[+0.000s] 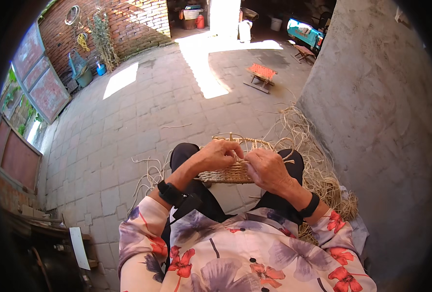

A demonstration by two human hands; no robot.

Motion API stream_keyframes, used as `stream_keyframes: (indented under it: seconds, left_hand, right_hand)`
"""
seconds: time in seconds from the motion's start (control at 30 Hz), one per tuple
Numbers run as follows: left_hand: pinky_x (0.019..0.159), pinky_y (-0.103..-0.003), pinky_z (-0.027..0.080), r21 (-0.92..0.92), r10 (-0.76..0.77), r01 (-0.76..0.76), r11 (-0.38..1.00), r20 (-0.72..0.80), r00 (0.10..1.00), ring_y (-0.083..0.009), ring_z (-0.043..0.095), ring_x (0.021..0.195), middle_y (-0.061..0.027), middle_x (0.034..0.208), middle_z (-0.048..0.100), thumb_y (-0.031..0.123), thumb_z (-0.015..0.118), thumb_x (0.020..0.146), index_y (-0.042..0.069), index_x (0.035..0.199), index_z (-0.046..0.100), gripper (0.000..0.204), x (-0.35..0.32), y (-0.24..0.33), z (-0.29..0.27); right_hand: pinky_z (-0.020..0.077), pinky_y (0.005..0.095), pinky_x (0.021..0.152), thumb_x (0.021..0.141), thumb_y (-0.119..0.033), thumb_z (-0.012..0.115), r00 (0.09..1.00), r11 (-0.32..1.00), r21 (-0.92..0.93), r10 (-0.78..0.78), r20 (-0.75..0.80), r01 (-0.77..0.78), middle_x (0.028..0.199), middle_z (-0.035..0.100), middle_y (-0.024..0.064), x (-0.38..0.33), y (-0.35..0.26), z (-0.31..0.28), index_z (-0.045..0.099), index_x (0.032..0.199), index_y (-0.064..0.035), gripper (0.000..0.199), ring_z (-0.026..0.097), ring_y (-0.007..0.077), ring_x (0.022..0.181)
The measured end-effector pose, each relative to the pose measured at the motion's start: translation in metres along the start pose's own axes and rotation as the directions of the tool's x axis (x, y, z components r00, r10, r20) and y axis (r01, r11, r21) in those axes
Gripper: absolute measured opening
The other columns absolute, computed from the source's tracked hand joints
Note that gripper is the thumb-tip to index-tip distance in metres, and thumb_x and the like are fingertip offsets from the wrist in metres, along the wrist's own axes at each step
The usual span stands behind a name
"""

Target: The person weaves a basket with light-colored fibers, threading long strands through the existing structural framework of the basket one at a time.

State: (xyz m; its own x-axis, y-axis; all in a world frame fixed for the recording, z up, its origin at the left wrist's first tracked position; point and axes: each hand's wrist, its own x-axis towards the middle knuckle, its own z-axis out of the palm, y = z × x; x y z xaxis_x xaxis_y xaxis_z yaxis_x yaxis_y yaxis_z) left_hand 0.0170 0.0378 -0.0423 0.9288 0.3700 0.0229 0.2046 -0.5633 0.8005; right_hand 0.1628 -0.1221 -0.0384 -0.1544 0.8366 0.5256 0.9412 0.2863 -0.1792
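Note:
A partly woven straw basket (225,175) rests on my lap between my knees, its wall of tight cord rows facing me and loose loops along its far rim. My left hand (218,155) reaches over the basket's near edge, thumb and fingers pinched together on the straw cord there. Right beside it, my right hand (270,169) is closed, its fingertips gripping a strand at the same edge. The fingertips almost meet, and the exact strands between them are partly hidden. Loose cord ends (290,158) stick out past my right hand.
A large heap of straw cord (323,187) lies at my right against a grey wall (376,97). More loose strands (150,175) trail by my left knee. Ahead stands a folding stool (261,74) with an orange woven seat. A metal door (40,73) is at the far left.

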Motion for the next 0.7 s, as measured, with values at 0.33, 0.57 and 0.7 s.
stream_keyframes:
  seconds: [0.33, 0.57, 0.7]
  left_hand:
    - [0.069, -0.04, 0.051, 0.153, 0.093, -0.105, 0.983, 0.081, 0.992, -0.0301, 0.067, 0.074, -0.0159, 0.077, 0.068, 0.003, 0.055, 0.08, 0.012, 0.116, 0.059, 0.037, 0.003, 0.001, 0.0]
    - [0.072, -0.042, 0.052, 0.005, 0.194, -0.195, 0.981, 0.084, 0.977, -0.0337, 0.068, 0.081, -0.0195, 0.082, 0.068, 0.001, 0.056, 0.079, 0.016, 0.133, 0.053, 0.057, 0.001, -0.007, -0.001]
    - [0.07, -0.043, 0.051, 0.01, 0.098, -0.101, 0.995, 0.177, 0.979, -0.0331, 0.067, 0.078, -0.0182, 0.082, 0.068, 0.001, 0.055, 0.078, 0.017, 0.133, 0.052, 0.057, 0.005, -0.005, -0.006]
  right_hand:
    - [0.0403, 0.0412, 0.08, 0.073, -0.007, 0.069, 0.994, 0.999, -0.038, -0.024, -0.103, 0.02, 0.082, 0.054, 0.008, -0.004, 0.004, 0.006, 0.059, 0.085, -0.0068, 0.016, 0.055, 0.0266, 0.084]
    - [0.0397, 0.0409, 0.078, 0.073, -0.008, 0.069, 0.991, 0.999, 0.029, 0.027, -0.13, -0.024, 0.082, 0.055, 0.0071, 0.0, -0.001, 0.023, 0.059, 0.081, -0.0074, 0.013, 0.056, 0.0251, 0.084]
    - [0.0394, 0.0401, 0.078, 0.073, -0.008, 0.07, 0.991, 0.997, 0.045, 0.068, -0.119, -0.063, 0.083, 0.056, 0.0067, -0.003, -0.002, 0.025, 0.06, 0.081, -0.0082, 0.013, 0.056, 0.0246, 0.084]
